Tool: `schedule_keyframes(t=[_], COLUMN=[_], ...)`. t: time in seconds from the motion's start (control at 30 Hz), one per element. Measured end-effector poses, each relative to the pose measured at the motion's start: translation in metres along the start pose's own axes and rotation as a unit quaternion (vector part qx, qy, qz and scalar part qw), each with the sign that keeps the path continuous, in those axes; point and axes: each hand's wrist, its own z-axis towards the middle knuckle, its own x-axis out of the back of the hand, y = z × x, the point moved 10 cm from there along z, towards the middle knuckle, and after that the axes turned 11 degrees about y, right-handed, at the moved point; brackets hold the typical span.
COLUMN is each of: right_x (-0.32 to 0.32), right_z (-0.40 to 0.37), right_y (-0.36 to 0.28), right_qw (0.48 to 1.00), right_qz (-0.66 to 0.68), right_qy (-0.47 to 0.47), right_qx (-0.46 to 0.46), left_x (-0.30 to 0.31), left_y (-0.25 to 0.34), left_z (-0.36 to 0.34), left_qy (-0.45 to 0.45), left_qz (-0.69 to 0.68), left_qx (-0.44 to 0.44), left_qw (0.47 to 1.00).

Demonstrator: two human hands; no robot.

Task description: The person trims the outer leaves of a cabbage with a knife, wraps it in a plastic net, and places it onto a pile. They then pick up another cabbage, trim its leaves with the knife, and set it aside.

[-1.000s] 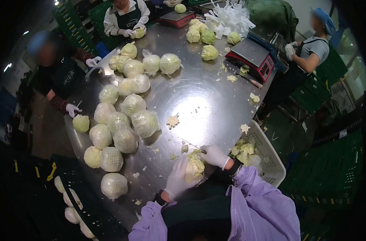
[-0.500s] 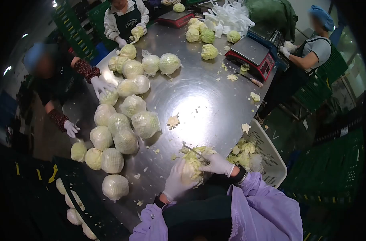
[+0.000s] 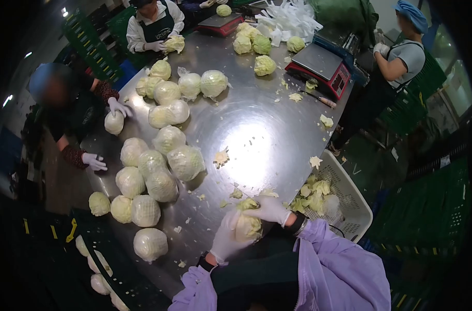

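Note:
Close to my body, a partly trimmed cabbage (image 3: 248, 229) with pale, ragged leaves is held at the near table edge. My left hand (image 3: 226, 239), in a white glove, wraps round its left side. From the right, my gloved right hand (image 3: 271, 211) closes over the cabbage's top, fingers pressed against its leaves. The knife seen earlier in this hand cannot be made out there now. Loose leaf pieces (image 3: 236, 193) lie on the table just beyond my hands.
Wrapped cabbages (image 3: 162, 186) spread over the table's left side. At right stands a white basket (image 3: 357, 210) of leaves. A red scale (image 3: 339, 80) and a knife (image 3: 321, 99) lie farther back. Co-workers stand left (image 3: 73, 103), far left (image 3: 155, 23) and right (image 3: 401, 67).
The blade over my cabbage is gone from sight, and my right fingers now lie on its top. The co-worker at left has drawn a cabbage toward the table edge.

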Motion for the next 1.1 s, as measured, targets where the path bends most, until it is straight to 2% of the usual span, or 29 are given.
schedule_keyframes(t=[0.03, 0.07, 0.17, 0.2, 0.23, 0.27, 0.33, 0.4, 0.43, 0.47, 0.53, 0.57, 0.63, 0.67, 0.73, 0.87, 0.93, 0.97, 1.03, 1.07, 1.1], right_x=[-0.004, -0.006, 0.011, 0.018, 0.022, 0.023, 0.02, 0.019, 0.0, -0.02, -0.019, -0.024, -0.024, -0.027, -0.031, -0.032, -0.031, -0.029, -0.019, -0.01, -0.002], right_z=[0.004, 0.009, 0.02, 0.02, 0.018, 0.016, 0.005, -0.006, -0.013, -0.021, -0.018, -0.017, -0.007, -0.005, -0.004, 0.006, 0.004, 0.001, -0.009, -0.015, -0.022], right_y=[-0.001, 0.003, 0.037, 0.043, 0.054, 0.063, 0.049, 0.002, -0.005, -0.007, -0.016, -0.011, -0.017, -0.023, -0.019, -0.003, 0.035, 0.051, 0.076, 0.088, 0.104], right_qw=[0.999, 0.999, 0.994, 0.994, 0.992, 0.989, 0.991, 0.999, 0.996, 0.988, 0.996, 0.996, 0.996, 0.995, 0.995, 0.991, 0.986, 0.991, 0.99, 0.989, 0.985], right_qz=[-0.013, -0.011, -0.033, -0.033, -0.048, -0.064, -0.077, 0.001, 0.054, 0.033, 0.082, 0.083, 0.084, 0.085, -0.089, -0.112, -0.129, -0.083, -0.055, -0.025, -0.027], right_qy=[-0.012, -0.01, 0.057, 0.056, 0.038, 0.02, 0.003, -0.006, -0.058, -0.132, 0.008, 0.008, 0.007, 0.009, 0.045, 0.071, 0.03, 0.062, 0.089, 0.114, 0.103], right_qx=[-0.041, -0.041, -0.093, -0.092, -0.111, -0.129, -0.111, -0.032, -0.042, -0.071, 0.035, 0.034, 0.04, 0.043, 0.0, -0.017, -0.103, -0.088, -0.089, -0.093, -0.134], left_x=[-0.001, 0.001, 0.01, 0.012, 0.014, 0.015, 0.017, 0.026, 0.033, 0.036, 0.037, 0.033, 0.038, 0.036, 0.035, 0.042, 0.037, 0.038, 0.038, 0.039, 0.038], left_y=[0.004, 0.005, -0.001, -0.016, -0.032, -0.04, -0.06, -0.052, -0.045, -0.044, -0.039, -0.042, -0.046, -0.046, -0.052, -0.06, -0.087, -0.095, -0.113, -0.117, -0.119], left_z=[0.0, 0.001, -0.003, -0.007, -0.012, -0.016, -0.026, -0.024, -0.019, -0.015, -0.004, 0.0, 0.01, 0.012, 0.015, 0.015, 0.002, -0.002, -0.015, -0.02, -0.023], left_qy=[-0.004, -0.005, -0.001, 0.012, 0.026, 0.029, 0.056, 0.06, 0.061, 0.059, 0.038, 0.038, 0.116, 0.117, 0.123, 0.132, 0.154, 0.155, 0.183, 0.191, 0.206], left_qz=[0.024, 0.026, -0.002, -0.039, -0.077, -0.077, -0.202, -0.147, -0.092, -0.089, -0.03, -0.03, 0.013, 0.014, -0.008, -0.014, -0.187, -0.187, -0.288, -0.287, -0.377], left_qx=[-0.025, -0.026, 0.003, 0.054, 0.105, 0.107, 0.186, 0.173, 0.155, 0.156, 0.134, 0.134, 0.12, 0.118, 0.169, 0.193, 0.276, 0.275, 0.306, 0.311, 0.322], left_qw=[0.999, 0.999, 1.0, 0.998, 0.991, 0.991, 0.96, 0.972, 0.982, 0.982, 0.99, 0.99, 0.986, 0.986, 0.978, 0.972, 0.93, 0.93, 0.889, 0.886, 0.844])
